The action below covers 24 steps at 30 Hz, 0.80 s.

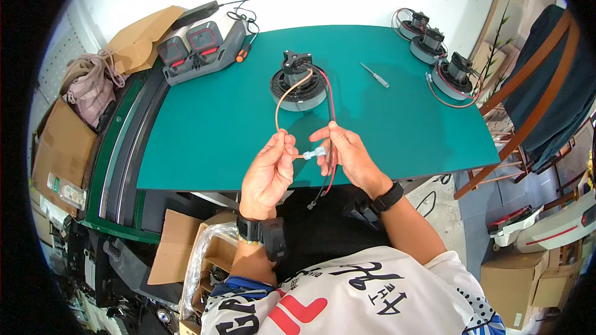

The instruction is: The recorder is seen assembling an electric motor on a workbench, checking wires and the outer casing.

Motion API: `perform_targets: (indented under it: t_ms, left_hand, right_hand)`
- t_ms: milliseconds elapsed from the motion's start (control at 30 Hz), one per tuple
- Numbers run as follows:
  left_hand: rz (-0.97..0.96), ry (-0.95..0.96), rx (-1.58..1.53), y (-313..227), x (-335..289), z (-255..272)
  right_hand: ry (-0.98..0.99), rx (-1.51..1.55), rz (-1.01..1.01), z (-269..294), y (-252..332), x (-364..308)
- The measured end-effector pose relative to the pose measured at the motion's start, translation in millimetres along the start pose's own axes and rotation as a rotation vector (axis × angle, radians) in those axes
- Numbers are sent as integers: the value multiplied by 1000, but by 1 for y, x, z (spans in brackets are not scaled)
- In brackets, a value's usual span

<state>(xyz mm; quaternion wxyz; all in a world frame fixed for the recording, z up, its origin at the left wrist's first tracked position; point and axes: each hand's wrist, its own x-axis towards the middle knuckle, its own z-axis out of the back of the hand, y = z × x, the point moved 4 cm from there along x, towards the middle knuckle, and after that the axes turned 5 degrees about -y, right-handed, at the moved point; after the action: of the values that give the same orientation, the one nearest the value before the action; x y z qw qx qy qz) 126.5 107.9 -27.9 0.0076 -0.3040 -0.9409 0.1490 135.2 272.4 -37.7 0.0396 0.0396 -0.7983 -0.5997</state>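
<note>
A round black-and-grey motor (299,87) stands on the green tabletop, its leads running toward me. Between the fingertips of my left hand (270,170) is pinched the orange wire (277,111), close to its end. A clear pale-blue connector (315,153) sits on that end, beside the fingers of my right hand (351,156). My right thumb and fingers close round the red and black wires (333,107). Their loose ends hang over the table's front edge, with a small dark plug (312,205) at the bottom.
A screwdriver (375,75) lies right of the motor. Several similar motors (454,77) with wires stand at the far right. A grey case with batteries (202,49) sits at the back left. An open cardboard box (177,245) is below the front edge; a wooden chair (528,118) stands at right.
</note>
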Motion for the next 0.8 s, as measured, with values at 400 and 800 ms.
perform_targets:
  t_ms: [400,800]
  left_hand:
    - [65,-53,-242,4,3,14]
    - [15,-32,-91,3,9,35]
  right_hand:
    - [119,1030,-332,41,-6,2]
    - [44,1239,-410,27,9,-19]
